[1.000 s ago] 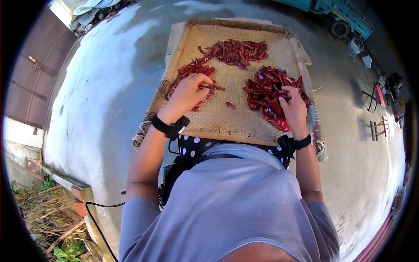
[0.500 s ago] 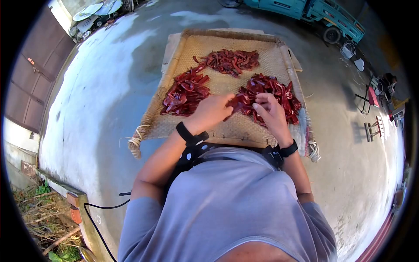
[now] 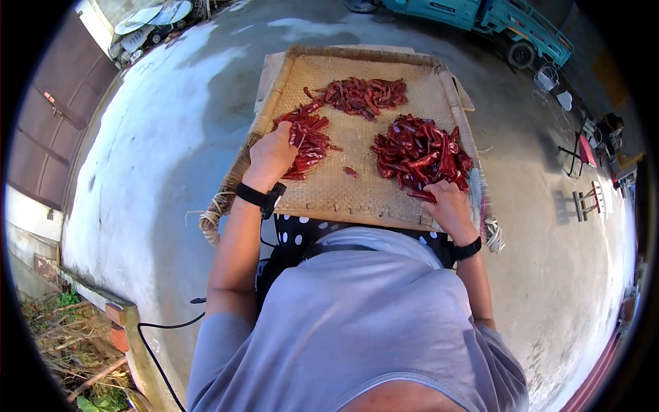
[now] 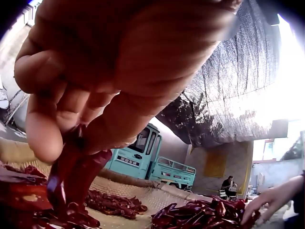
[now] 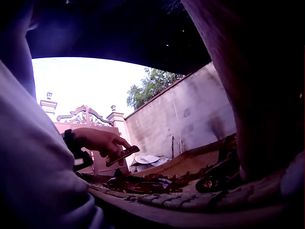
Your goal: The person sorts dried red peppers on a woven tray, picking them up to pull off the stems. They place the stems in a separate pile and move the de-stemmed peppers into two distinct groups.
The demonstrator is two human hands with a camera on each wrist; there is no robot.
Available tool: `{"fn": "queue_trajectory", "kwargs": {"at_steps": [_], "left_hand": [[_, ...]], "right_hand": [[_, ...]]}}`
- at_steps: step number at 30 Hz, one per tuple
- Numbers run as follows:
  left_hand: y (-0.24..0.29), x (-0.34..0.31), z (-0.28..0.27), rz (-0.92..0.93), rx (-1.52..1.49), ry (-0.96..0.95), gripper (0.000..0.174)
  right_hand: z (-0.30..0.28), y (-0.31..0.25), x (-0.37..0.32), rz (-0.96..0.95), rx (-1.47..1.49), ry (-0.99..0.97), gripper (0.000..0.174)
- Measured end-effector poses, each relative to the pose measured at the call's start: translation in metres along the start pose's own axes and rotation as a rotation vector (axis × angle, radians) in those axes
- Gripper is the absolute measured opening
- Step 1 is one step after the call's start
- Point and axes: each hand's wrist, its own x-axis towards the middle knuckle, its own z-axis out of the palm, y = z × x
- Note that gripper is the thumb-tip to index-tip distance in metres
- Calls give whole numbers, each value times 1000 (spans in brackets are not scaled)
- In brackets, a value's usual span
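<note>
My left hand (image 3: 273, 156) is over the left pile of red peppers (image 3: 309, 147). Thumb and fingers of that hand (image 4: 119, 62) pinch a dark red pepper (image 4: 78, 176) in the left wrist view. At the near edge of the right pile (image 3: 420, 147), my right hand (image 3: 453, 209) touches the peppers with bent, relaxed fingers. The left wrist view shows this hand (image 4: 276, 198) reaching down onto the pile from the right. The right wrist view has the left hand (image 5: 102, 140) with a pepper (image 5: 123, 155) in its fingers.
A woven tray (image 3: 329, 196) holds both piles, plus a third pile of darker, shrivelled peppers (image 3: 360, 96) at its far side. One small red piece (image 3: 350, 172) lies between the near piles. Beyond stand a teal truck (image 3: 439, 12) and a small stool (image 3: 587, 202).
Half a second ago both hands were close together near the tray's middle, with a red pepper at the left one. The left has moved left to its pile, the right towards the near edge.
</note>
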Motion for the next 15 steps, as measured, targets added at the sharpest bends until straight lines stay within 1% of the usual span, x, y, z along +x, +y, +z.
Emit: {"fn": "queue_trajectory", "kwargs": {"at_steps": [2, 3, 5, 6, 8, 9, 10, 11, 12, 14, 15], "left_hand": [[-7, 2, 3, -12, 46, 30, 45], [-2, 2, -4, -63, 84, -36, 45], [1, -4, 1, -52, 70, 121, 46], [5, -8, 1, -47, 63, 200, 46], [15, -13, -4, 23, -60, 90, 51], [23, -15, -7, 59, -122, 36, 54], [31, -16, -5, 146, -201, -60, 53], [35, -16, 4, 300, -278, -168, 51], [40, -15, 13, 453, -353, -277, 49], [73, -23, 19, 562, -464, -437, 45], [86, -26, 18, 555, -473, -486, 44]], "right_hand": [[4, 5, -2, -34, 28, 36, 24], [5, 8, -4, -38, 31, 25, 24], [7, 12, -5, -50, 40, 4, 24], [6, 11, -5, -61, 94, 38, 24], [1, 11, -5, -81, 204, 110, 25], [-5, 6, -4, -27, 238, 91, 25], [-11, -3, -3, 26, 271, 72, 26], [-14, -11, -2, 79, 304, 54, 26], [-15, -17, 1, 60, 385, 35, 26], [-15, -29, 9, 22, 546, -3, 25], [-11, -35, 12, -4, 626, -19, 25]]}}
